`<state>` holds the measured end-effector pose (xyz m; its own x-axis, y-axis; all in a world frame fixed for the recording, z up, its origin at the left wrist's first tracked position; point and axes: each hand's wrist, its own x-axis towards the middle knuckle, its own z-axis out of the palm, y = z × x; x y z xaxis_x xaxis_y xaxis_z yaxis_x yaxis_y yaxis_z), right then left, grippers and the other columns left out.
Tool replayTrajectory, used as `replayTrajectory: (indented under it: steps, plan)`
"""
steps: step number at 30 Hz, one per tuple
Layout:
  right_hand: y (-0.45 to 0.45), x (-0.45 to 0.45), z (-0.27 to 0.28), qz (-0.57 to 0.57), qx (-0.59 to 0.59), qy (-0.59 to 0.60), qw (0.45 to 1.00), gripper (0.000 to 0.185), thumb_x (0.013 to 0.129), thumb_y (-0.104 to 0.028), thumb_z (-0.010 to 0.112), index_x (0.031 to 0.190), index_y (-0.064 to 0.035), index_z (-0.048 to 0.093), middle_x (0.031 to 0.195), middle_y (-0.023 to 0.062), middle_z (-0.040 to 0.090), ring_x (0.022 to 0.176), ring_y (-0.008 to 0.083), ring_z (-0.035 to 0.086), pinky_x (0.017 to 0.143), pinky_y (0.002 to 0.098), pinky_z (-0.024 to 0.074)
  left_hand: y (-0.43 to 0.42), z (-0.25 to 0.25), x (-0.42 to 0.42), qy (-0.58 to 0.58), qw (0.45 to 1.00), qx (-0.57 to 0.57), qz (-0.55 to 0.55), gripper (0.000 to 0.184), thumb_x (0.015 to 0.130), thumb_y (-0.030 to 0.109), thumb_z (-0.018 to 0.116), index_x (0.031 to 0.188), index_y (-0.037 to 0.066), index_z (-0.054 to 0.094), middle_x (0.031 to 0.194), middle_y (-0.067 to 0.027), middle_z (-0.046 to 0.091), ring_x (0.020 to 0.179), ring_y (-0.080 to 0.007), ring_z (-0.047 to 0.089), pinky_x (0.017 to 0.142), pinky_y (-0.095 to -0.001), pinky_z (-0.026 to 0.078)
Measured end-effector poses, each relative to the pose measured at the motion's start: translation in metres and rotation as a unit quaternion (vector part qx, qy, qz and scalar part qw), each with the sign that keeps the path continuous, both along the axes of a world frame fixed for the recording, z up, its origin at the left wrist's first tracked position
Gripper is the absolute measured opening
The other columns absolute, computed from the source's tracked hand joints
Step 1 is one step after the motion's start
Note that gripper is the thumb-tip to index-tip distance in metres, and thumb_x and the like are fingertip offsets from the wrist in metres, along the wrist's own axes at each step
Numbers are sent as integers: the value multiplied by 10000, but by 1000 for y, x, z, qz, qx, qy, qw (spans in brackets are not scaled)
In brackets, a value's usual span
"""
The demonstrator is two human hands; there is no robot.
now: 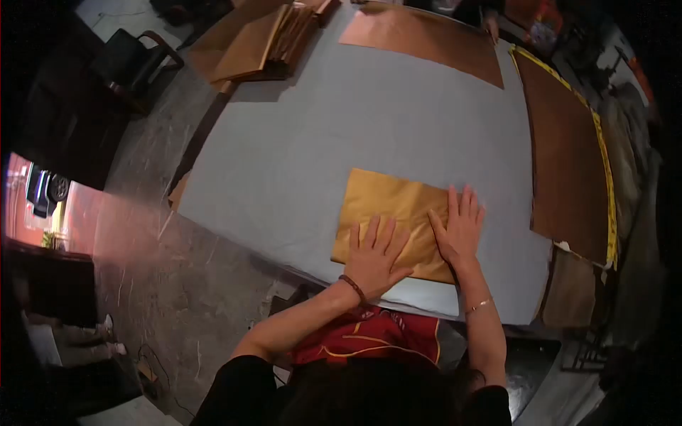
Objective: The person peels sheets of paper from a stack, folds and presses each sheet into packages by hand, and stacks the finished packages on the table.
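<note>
A yellow-gold folded sheet (pixel 398 195) lies flat near the front edge of the grey-covered table (pixel 327 135). My left hand (pixel 375 257) rests palm down on its lower left part, fingers spread. My right hand (pixel 460 227) lies flat over the sheet's right edge, with its thumb on the sheet and the fingers stretched out. Under the sheet's lower edge, a pale white piece (pixel 426 295) shows at the table's front. Neither hand grips anything.
Brown folded sheets (pixel 273 42) are stacked at the back left. A copper-coloured sheet (pixel 426 39) lies at the back, near another person's hand (pixel 491 27). On the right is a brown panel (pixel 565 156) with yellow edging. A dark chair (pixel 135 60) stands left.
</note>
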<state>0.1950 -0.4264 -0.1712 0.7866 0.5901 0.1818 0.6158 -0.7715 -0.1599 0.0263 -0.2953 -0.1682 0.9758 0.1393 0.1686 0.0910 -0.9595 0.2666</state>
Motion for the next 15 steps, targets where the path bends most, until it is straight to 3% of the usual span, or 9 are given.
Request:
replayTrajectory:
  steps: [2, 3, 8, 10, 11, 13, 15]
  plan:
    - [0, 0, -4, 2, -13, -7, 1000, 686, 904, -511, 458, 1431, -96, 317, 1490, 210, 237, 1385, 378, 182, 1116, 534, 101, 3, 5, 0, -9, 1000, 6, -4, 686, 854, 571, 506, 1398, 173, 380, 1432, -159, 334, 1341, -392, 239, 1037, -640, 129]
    - [2, 1, -2, 13, -6, -18, 1000, 686, 904, -511, 458, 1431, -96, 317, 1490, 210, 237, 1385, 378, 182, 1116, 534, 101, 5, 14, 7, -16, 1000, 2, 2, 603, 837, 509, 569, 1309, 148, 466, 1358, -147, 402, 1289, -360, 314, 1023, -596, 207]
    - [2, -3, 7, -13, -33, 37, 999, 688, 913, -525, 436, 1435, -95, 310, 1508, 200, 200, 1403, 361, 140, 1128, 514, 78, 67, 13, 94, -149, 986, 63, -28, 442, 768, 357, 687, 1103, 104, 550, 1157, -98, 503, 1140, -296, 429, 936, -460, 361]
    - [3, -1, 7, -22, -38, 45, 998, 691, 912, -526, 437, 1438, -96, 304, 1510, 199, 195, 1405, 357, 137, 1129, 509, 79, 84, 12, 116, -10, 994, 32, -104, 457, 750, 369, 704, 1082, 95, 549, 1095, -84, 521, 1089, -287, 473, 897, -426, 399]
    - [2, 0, 6, -18, -27, 50, 998, 677, 918, -501, 443, 1438, -93, 299, 1511, 200, 190, 1403, 357, 142, 1129, 510, 80, 90, 15, 127, -15, 994, 34, -108, 457, 750, 369, 704, 1082, 95, 549, 1095, -84, 521, 1089, -287, 473, 897, -426, 399]
    - [-1, -1, 4, -26, -18, 56, 998, 663, 924, -476, 448, 1439, -89, 294, 1512, 200, 184, 1401, 357, 148, 1129, 511, 80, 99, 26, 139, 88, 984, -65, -144, 474, 735, 386, 718, 1053, 77, 552, 1057, -88, 523, 1007, -289, 530, 820, -399, 444]
    - [-7, 0, 5, 6, 95, 68, 993, 613, 939, -391, 451, 1437, -72, 287, 1508, 203, 188, 1392, 359, 166, 1125, 508, 98, 98, 40, 147, 145, 974, -112, -134, 499, 746, 401, 708, 1067, 51, 554, 1048, -114, 559, 922, -307, 569, 760, -389, 463]
